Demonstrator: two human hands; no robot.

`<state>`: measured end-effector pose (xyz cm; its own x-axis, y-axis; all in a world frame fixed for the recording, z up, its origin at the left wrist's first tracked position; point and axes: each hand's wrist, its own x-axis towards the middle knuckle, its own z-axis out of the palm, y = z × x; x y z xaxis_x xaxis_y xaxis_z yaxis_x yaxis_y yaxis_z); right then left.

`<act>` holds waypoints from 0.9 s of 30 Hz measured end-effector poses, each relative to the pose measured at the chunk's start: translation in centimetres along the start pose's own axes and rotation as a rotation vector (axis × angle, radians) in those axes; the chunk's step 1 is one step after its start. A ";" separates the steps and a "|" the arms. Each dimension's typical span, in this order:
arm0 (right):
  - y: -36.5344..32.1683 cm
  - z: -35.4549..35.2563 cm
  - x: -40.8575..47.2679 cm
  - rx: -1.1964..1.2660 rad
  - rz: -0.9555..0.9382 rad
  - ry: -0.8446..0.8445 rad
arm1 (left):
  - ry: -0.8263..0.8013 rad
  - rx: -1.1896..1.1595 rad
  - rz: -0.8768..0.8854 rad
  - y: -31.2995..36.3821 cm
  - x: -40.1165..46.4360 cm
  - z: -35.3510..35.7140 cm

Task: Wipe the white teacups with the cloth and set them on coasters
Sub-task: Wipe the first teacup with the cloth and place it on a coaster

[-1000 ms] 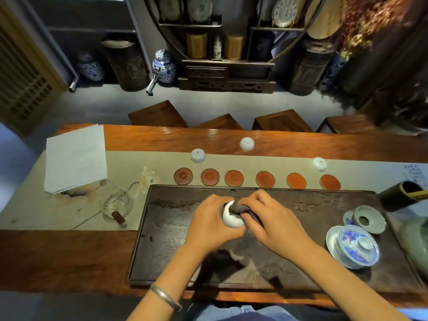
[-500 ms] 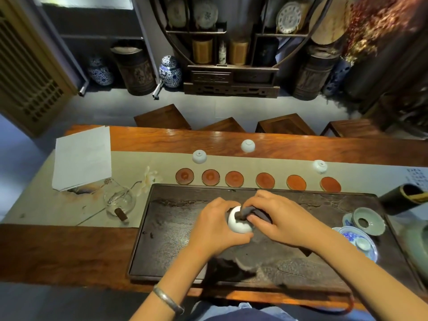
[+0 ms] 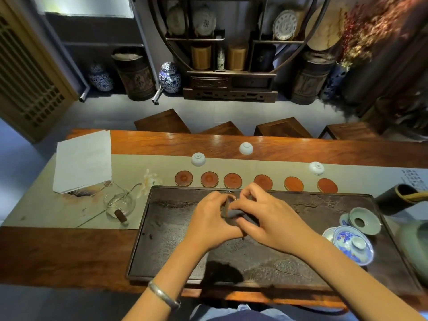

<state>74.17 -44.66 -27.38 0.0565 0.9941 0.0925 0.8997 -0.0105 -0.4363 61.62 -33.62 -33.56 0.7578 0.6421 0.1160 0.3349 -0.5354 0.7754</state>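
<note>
Both my hands meet over the dark tea tray (image 3: 176, 228). My left hand (image 3: 212, 220) curls round a white teacup (image 3: 232, 198), which fingers and cloth hide almost entirely. My right hand (image 3: 266, 216) pinches the dark cloth (image 3: 235, 214) and presses it against the cup. Three more white teacups stand upside down beyond the tray: one at left (image 3: 198, 159), one at the back (image 3: 246, 148), one at right (image 3: 316, 168). Several round reddish coasters (image 3: 232, 180) lie bare in a row along the tray's far edge.
A blue-and-white gaiwan (image 3: 353, 244) and a green strainer (image 3: 364, 220) sit on the tray's right end. A green teapot (image 3: 414, 246) and a dark tube (image 3: 398, 200) stand further right. A glass pitcher (image 3: 119, 205) and white paper (image 3: 83, 159) lie to the left.
Both hands have shifted a little toward the coasters. The cup, plainly visible before, is now covered by my fingers and the cloth.
</note>
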 end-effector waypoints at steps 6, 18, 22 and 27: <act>0.2 -0.2 -1.8 0.114 -0.023 -0.013 | -0.035 -0.037 0.018 0.3 -0.4 -0.9; 3.2 -0.3 -1.9 0.349 0.282 0.298 | -0.046 -0.091 0.071 1.1 -1.2 -1.1; 1.7 0.9 -1.0 0.348 0.281 0.260 | -0.007 -0.074 0.065 1.6 -1.0 -0.9; 1.2 1.8 -1.5 0.360 0.346 0.283 | 0.027 -0.029 0.046 1.5 -1.5 -0.8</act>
<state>74.43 -45.96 -29.65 0.4798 0.8712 0.1040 0.6067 -0.2438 -0.7566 60.56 -34.96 -32.10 0.7566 0.6320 0.1677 0.2840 -0.5487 0.7863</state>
